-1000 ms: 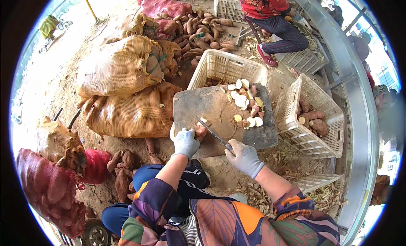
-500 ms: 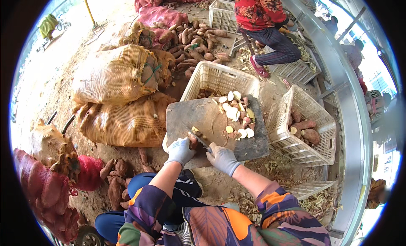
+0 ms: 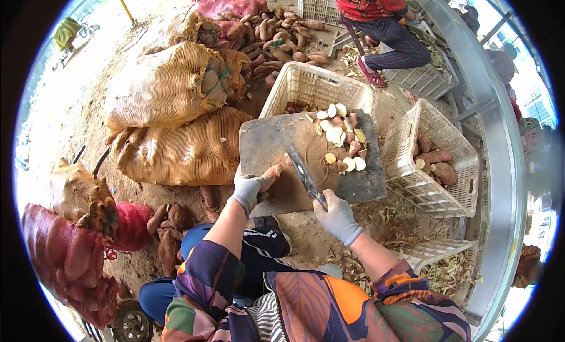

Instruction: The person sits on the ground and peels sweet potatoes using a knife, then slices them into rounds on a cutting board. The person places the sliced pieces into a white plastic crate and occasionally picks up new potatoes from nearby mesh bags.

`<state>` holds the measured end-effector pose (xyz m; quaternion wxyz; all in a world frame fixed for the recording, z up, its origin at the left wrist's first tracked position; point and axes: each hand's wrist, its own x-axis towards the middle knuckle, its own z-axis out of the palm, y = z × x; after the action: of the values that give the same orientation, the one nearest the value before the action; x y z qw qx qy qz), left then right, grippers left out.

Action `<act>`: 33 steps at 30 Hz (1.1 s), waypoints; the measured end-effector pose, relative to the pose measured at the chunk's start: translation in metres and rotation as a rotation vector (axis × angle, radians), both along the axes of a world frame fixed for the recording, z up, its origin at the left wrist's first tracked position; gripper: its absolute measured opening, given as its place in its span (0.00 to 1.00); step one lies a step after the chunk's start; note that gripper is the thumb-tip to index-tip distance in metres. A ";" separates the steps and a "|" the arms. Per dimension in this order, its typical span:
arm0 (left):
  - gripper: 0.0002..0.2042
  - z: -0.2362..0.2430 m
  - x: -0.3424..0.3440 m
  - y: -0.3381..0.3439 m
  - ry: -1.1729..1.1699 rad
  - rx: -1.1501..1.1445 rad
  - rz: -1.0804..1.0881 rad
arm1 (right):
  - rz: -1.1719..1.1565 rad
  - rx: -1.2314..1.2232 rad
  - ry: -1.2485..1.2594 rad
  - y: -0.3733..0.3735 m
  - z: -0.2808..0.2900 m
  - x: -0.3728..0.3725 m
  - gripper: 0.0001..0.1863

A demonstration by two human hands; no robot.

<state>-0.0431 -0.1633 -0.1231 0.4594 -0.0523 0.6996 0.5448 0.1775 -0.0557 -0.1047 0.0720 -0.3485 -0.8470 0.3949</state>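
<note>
My left hand (image 3: 247,191), in a pale grey glove, grips a reddish sweet potato (image 3: 271,176) at the lower left of a dark, dirt-smeared board (image 3: 265,142). My right hand (image 3: 333,215), gloved alike, is closed on the handle of a long knife (image 3: 302,169); its blade points up and left, right of the potato, over the board. White and yellow slices (image 3: 337,138) and small reddish pieces lie along the board’s right side. A white crate (image 3: 318,74) sits under the board's back part, with brown pieces inside.
Mesh sacks (image 3: 165,153) of sweet potatoes lie at left, loose potatoes (image 3: 276,42) behind them. Another crate (image 3: 471,183) of potatoes stands right, beside a metal rail (image 3: 506,165). A co-worker (image 3: 388,42) in a red top is at the back among crates. A wheel (image 3: 130,323) shows lower left.
The blade has swung away from the potato, up and to the right. My left hand has raised the potato slightly and turned it. The view has also shifted up and down a little.
</note>
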 end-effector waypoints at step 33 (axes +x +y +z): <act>0.18 0.030 0.015 0.007 0.103 0.022 -0.156 | 0.067 0.614 -0.074 0.032 -0.017 -0.046 0.27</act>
<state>-0.0277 -0.1564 -0.0933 0.4644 0.0355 0.7183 0.5169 0.1312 -0.0239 -0.1222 0.1299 -0.2967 -0.9397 0.1096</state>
